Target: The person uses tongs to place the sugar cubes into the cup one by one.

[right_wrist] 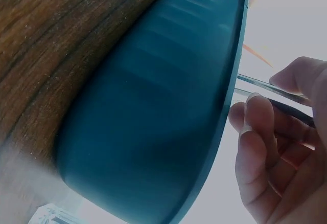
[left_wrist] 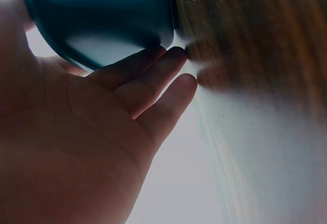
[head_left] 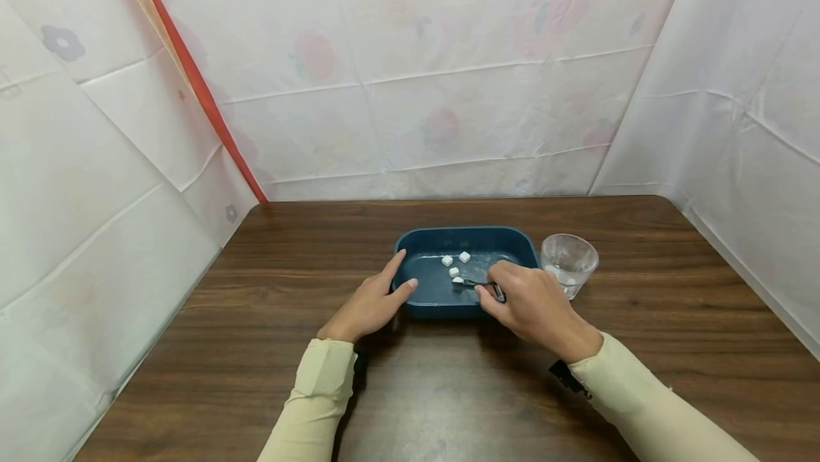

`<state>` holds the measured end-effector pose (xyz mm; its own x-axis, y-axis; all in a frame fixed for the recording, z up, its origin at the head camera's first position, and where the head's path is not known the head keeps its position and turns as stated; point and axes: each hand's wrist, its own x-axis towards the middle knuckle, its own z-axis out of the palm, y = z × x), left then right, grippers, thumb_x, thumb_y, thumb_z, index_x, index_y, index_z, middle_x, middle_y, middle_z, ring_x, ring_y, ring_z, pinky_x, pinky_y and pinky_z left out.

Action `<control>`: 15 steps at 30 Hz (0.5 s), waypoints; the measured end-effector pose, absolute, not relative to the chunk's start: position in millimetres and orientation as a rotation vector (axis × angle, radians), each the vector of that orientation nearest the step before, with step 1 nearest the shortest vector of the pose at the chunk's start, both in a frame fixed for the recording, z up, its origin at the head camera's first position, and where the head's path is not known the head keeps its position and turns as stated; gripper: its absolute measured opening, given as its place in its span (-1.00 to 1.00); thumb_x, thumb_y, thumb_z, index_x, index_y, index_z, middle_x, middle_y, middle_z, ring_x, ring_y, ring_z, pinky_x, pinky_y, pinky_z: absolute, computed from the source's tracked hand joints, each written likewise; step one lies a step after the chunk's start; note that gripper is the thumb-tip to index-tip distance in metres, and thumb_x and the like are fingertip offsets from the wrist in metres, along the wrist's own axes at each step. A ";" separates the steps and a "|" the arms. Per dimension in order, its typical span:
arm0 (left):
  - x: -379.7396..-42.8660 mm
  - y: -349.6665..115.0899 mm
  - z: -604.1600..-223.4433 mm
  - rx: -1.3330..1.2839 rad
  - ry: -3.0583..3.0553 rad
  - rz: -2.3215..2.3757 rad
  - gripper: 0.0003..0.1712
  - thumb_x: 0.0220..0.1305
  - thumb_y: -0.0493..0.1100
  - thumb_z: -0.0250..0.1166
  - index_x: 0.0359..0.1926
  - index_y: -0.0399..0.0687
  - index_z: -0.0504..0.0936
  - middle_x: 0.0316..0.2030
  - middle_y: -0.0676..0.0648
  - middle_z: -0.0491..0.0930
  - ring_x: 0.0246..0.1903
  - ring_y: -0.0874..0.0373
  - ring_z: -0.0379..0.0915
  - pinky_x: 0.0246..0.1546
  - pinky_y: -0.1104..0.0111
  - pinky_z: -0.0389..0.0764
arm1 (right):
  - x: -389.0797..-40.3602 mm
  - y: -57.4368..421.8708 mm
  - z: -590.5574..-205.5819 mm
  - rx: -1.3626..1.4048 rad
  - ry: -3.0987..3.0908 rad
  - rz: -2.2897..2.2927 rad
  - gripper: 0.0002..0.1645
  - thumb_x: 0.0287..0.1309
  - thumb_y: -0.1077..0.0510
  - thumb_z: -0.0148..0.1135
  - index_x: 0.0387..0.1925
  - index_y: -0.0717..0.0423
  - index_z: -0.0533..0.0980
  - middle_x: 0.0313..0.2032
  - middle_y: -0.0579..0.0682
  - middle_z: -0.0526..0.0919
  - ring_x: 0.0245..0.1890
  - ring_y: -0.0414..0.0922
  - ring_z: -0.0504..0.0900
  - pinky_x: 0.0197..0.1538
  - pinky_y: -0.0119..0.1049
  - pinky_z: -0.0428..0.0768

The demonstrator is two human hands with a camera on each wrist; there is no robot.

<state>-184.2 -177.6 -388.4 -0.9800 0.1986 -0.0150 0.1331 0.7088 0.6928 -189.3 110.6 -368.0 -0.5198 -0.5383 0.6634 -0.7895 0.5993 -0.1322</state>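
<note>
A dark blue rectangular basin [head_left: 423,300] stands on the table with several small white cubes [head_left: 464,257] on its floor. My left hand [head_left: 368,305] rests at its left end, thumb over the rim. In the left wrist view, the straight fingers [left_wrist: 171,98] lie along the outer wall. With my right hand [head_left: 534,305] I pinch a pair of tweezers [head_left: 474,283] over the near rim. Their tips meet a white cube [head_left: 458,280] low in the basin; whether they grip it, I cannot tell. In the right wrist view, the basin's wall hides the tips.
A clear glass [head_left: 569,263] stands close to the basin's right end, with something whitish low inside it. The brown wooden table [head_left: 256,348] runs back to a white patterned cloth [head_left: 384,127], which also hangs at both sides.
</note>
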 end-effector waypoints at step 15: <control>-183.7 -178.6 -388.1 0.278 2.812 1.136 -0.16 0.49 0.28 0.04 0.61 0.23 -0.05 0.51 -0.04 0.11 0.44 -0.04 0.12 0.36 -0.08 0.23 | -189.5 111.8 -365.0 1.035 -2.238 0.550 -0.68 0.09 0.15 0.37 -0.56 -0.05 0.36 -0.59 -0.25 0.30 -0.72 -0.38 0.14 -0.71 -0.50 0.10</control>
<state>-183.7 -178.6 -388.1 -0.9787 0.2041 -0.0210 0.1322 0.7057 0.6961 -189.5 111.8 -365.0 -0.5118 -0.5334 0.6734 -0.7848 0.6092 -0.1139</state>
